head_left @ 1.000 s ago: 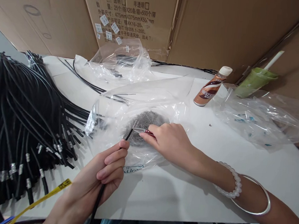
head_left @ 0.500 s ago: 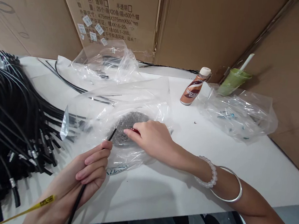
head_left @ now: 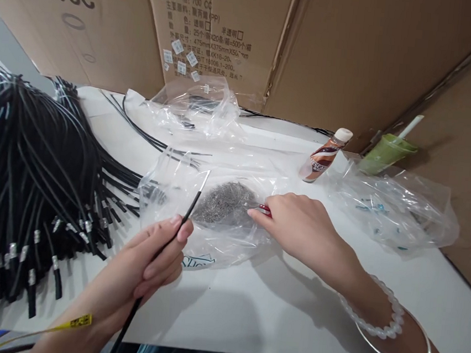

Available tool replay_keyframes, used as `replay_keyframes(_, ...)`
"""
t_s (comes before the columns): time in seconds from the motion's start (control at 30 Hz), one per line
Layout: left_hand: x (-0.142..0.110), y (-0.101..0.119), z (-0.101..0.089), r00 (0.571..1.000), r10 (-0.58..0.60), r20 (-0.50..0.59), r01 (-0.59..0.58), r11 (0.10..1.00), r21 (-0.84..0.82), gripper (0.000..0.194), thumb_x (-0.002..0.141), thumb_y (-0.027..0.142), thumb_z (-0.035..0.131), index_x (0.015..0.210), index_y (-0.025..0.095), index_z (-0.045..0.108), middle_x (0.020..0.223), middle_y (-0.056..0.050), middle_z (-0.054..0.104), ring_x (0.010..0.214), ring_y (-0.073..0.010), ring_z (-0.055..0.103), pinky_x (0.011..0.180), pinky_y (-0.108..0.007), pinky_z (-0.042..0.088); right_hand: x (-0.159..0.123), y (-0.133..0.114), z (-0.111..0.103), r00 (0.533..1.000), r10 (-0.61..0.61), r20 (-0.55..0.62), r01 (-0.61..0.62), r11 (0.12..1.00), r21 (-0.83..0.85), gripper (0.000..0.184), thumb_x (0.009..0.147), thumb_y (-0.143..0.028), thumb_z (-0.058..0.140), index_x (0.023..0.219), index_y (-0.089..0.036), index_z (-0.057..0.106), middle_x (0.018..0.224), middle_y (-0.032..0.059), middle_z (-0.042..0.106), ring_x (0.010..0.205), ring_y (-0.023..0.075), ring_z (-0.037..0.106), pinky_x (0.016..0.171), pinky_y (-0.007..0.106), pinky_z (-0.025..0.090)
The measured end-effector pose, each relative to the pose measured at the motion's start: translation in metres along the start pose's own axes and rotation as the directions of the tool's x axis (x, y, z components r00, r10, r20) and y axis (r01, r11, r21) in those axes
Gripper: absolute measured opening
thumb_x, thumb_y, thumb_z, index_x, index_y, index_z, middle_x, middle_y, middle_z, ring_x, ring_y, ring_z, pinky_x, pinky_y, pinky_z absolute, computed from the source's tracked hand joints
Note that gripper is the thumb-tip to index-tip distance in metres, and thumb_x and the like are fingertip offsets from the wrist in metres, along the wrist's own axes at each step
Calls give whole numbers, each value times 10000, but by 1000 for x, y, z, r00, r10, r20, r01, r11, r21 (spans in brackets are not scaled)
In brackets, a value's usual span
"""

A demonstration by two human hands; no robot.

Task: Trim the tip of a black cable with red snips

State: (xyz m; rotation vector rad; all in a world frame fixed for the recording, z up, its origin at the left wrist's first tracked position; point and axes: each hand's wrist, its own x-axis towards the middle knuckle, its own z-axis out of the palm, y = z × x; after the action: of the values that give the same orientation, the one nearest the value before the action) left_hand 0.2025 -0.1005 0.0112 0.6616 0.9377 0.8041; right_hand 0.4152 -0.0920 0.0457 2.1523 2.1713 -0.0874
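The lower part of the black cable [head_left: 191, 205] is running out of view at the bottom edge, and its middle is passing partly behind the fingers of the left hand [head_left: 154, 268]. This hand is gripping the cable firmly, and the bare pale end [head_left: 204, 182] is pointing upward above the counter [head_left: 222, 314], apart from the other hand. The right hand [head_left: 304, 222] is clamping a red-handled tool [head_left: 264, 209] between thumb and fingers; most of the handle is hiding in the hand, and the front part is looking too blurred to make out. Teal letters on the front plastic bag [head_left: 207, 246] are showing only in part. A yellow tag [head_left: 80, 321] is lying by the left wrist.

Inside the front bag, a heap of fine grey strands [head_left: 224, 203] is resting, just beside the cable end. The rear plastic bag [head_left: 220, 114] is showing dark pieces through its film, but I cannot tell what they are. The bag at right [head_left: 406, 215] is partly covering a green cup [head_left: 387, 155], from which a white straw [head_left: 409, 128] is standing out. A Nescafé bottle [head_left: 323, 158] is standing nearby. At left, a large bundle of black cables [head_left: 40, 169] is spreading.
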Motion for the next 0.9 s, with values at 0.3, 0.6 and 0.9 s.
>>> replay_keyframes(0.3,-22,-7,-15,660,742,115,-333,152,931,300,876,462,482,772,205,598,476,62,395,416,-98,390,483,-216,338,-12,-5,-18,969,33,-245,68,918,392,430,759,-593,638,677,-204,475,613,-21,571,541,130,462,495,252,270)
replay_keyframes(0.6,-14,-4,-29,874,462,149,-93,-143,985,632,846,597,483,1308,172,559,588,14,502,635,-229,564,622,-293,348,-2,2,33,998,-44,-37,56,884,464,222,815,-445,601,796,-225,621,776,26,650,682,172,540,553,262,293)
replay_keyframes(0.9,-52,-1,-31,873,450,189,-148,-125,981,424,844,514,492,1045,189,674,542,40,395,550,-185,494,576,-270,301,-54,16,35,977,-28,-213,139,837,529,362,834,-459,579,616,-195,465,620,-5,524,592,135,423,562,267,233)
